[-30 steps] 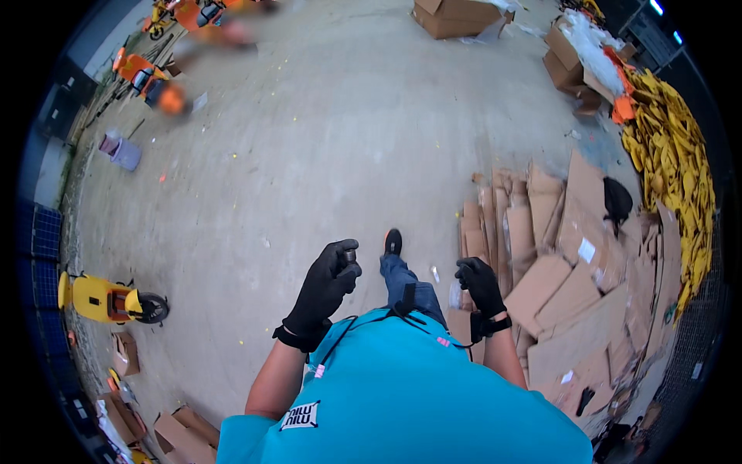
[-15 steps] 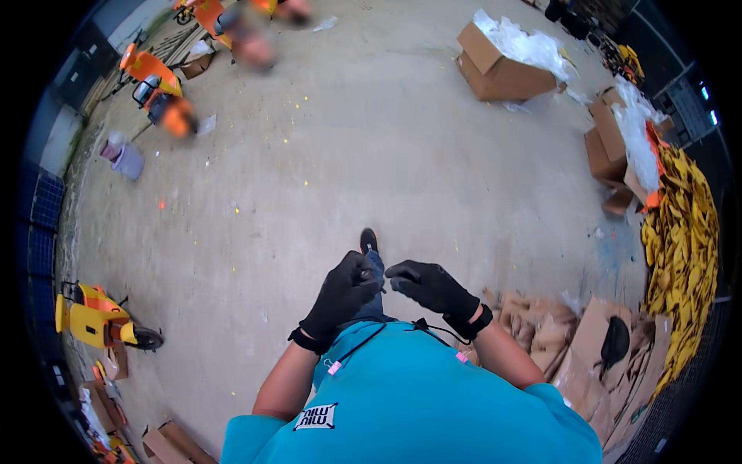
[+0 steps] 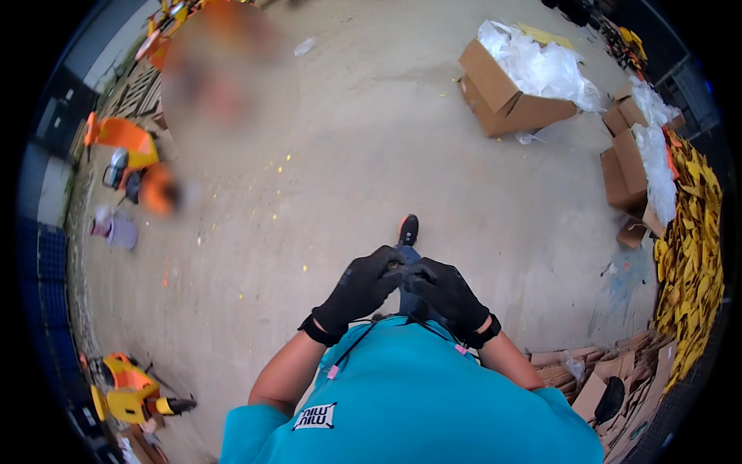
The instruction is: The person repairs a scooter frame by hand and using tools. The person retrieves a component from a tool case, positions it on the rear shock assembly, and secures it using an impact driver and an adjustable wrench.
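Here you are, both hands up front over your turquoise shirt (image 3: pixel 433 394), black-gloved and meeting just past its hem. Your left hand (image 3: pixel 355 288) has its fingers curled inward, thumb and forefinger closed on a small dark piece (image 3: pixel 394 265). There it is, right at the tips of those left fingers, on the side facing your other hand! Fair warning: it's tiny and black glove crowds it, so its shape is hard to call from up here.

Your right hand (image 3: pixel 450 292) sits close against the left, fingers bent, their tips right beside the piece; whether they grip it too, I can't tell. Below the hands, one dark shoe (image 3: pixel 408 230) shows on the grey concrete floor (image 3: pixel 325 170).

Out to the right, an open carton (image 3: pixel 533 116) brims with clear plastic wrap (image 3: pixel 533 62), and a heap of yellow parts (image 3: pixel 692 263) runs along the edge above flattened cardboard (image 3: pixel 556 373). Over on the left, a yellow scooter (image 3: pixel 127 406) stands low in view, with a pale purple bucket (image 3: pixel 121 232) farther up.
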Demonstrator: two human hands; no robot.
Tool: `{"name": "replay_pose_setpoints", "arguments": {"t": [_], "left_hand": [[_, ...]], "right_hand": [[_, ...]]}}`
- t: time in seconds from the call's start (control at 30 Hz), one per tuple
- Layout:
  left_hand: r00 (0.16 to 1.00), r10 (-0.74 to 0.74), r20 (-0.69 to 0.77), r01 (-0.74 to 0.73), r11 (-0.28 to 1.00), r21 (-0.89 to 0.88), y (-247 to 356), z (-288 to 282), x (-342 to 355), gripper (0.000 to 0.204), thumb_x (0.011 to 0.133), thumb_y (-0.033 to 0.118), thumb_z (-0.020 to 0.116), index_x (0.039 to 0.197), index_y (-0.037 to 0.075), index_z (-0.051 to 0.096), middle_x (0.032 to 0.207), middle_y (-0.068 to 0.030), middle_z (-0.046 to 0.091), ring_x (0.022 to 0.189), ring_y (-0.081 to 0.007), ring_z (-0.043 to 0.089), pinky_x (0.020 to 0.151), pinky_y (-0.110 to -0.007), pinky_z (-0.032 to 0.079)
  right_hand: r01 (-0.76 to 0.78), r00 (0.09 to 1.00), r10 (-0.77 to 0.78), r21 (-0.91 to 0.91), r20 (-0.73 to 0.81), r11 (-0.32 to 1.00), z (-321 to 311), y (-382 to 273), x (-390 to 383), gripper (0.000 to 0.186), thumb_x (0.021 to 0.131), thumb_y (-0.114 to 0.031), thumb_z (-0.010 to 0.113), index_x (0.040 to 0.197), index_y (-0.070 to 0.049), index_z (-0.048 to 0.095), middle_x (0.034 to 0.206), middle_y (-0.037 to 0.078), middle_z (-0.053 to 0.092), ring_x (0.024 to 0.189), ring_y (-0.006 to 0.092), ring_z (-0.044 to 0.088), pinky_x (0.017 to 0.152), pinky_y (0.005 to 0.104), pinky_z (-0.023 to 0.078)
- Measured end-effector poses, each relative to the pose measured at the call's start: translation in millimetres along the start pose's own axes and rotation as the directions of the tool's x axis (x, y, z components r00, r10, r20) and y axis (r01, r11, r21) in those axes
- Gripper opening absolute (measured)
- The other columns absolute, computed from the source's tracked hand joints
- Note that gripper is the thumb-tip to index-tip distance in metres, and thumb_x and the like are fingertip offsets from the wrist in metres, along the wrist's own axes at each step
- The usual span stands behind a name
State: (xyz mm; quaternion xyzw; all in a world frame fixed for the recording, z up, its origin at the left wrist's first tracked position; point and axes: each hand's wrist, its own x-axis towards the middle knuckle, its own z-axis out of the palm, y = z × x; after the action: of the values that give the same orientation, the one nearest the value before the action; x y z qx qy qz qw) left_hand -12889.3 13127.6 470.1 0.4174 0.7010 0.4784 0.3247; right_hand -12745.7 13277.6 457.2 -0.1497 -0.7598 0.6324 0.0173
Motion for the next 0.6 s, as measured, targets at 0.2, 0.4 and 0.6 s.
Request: {"name": "replay_pose_setpoints", "arguments": {"t": [0.2, 0.4, 0.6], "left_hand": [[0.995, -0.068, -0.071, 0.065, 0.997, -0.044, -2, -71, 209, 0.022, 0.088, 0.007, 0.063, 0.109, 0.001, 0.06, 0.077, -0.0051, 0.064, 0.065, -0.0108, 0.059, 0.06, -0.027, 0.048], [0.976, -0.137, -0.168, 0.123, 0.988, -0.092, -7, -145, 387, 0.02, 0.087, 0.01, 0.066, 0.104, -0.001, 0.064, 0.078, -0.011, 0.067, 0.073, -0.0187, 0.066, 0.067, -0.03, 0.05], [0.997, -0.052, -0.055, 0.048, 0.997, -0.064, -42, -206, 604, 0.014, 0.087, 0.005, 0.061, 0.099, -0.002, 0.065, 0.081, -0.0077, 0.067, 0.071, -0.0127, 0.061, 0.066, -0.026, 0.048]], "right_hand": [[0.032, 0.999, -0.034, 0.063, 0.037, 0.997, -125, -4, 204, 0.019, 0.091, -0.017, 0.056, 0.098, -0.002, 0.063, 0.081, 0.011, 0.063, 0.068, 0.0203, 0.058, 0.068, 0.0337, 0.047], [0.031, 0.989, -0.039, 0.055, 0.145, 0.998, -233, -15, 379, 0.032, 0.087, -0.028, 0.062, 0.104, -0.001, 0.063, 0.084, 0.017, 0.063, 0.077, 0.0286, 0.06, 0.073, 0.0363, 0.047], [0.04, 0.997, -0.037, -0.044, 0.07, 0.998, -338, -9, 558, 0.03, 0.089, -0.025, 0.063, 0.107, -0.002, 0.062, 0.082, 0.018, 0.061, 0.075, 0.0317, 0.06, 0.07, 0.0389, 0.047]]}}
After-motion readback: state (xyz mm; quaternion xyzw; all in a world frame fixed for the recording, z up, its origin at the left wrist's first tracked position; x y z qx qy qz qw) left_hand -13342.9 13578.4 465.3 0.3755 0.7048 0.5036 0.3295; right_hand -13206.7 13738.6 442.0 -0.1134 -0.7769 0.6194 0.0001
